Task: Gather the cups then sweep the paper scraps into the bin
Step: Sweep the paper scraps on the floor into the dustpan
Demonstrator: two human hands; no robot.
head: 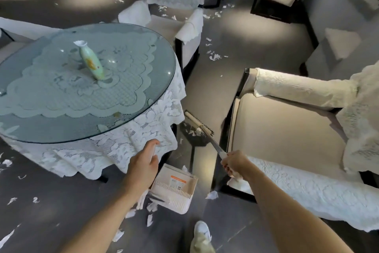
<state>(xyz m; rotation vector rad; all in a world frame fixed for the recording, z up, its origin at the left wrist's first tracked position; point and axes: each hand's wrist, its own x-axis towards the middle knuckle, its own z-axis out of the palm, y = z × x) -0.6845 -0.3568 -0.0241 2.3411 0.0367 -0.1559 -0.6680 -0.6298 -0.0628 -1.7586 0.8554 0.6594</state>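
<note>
The dustpan bears an orange-striped label, its print too small to read.

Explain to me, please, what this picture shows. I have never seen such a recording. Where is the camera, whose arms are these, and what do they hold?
There is no machine here. The camera sits on a person's head and looks forward and down, so the two arms are that person's own. The right hand grips the handle of a broom, whose head is down at the floor between the round table and an armchair. The left hand is just above a white dustpan; it may hold the pan's handle, but that is not clear. White paper scraps lie scattered over the floor. On the table's glass top stands a pale green vase. No cups are in view.
</note>
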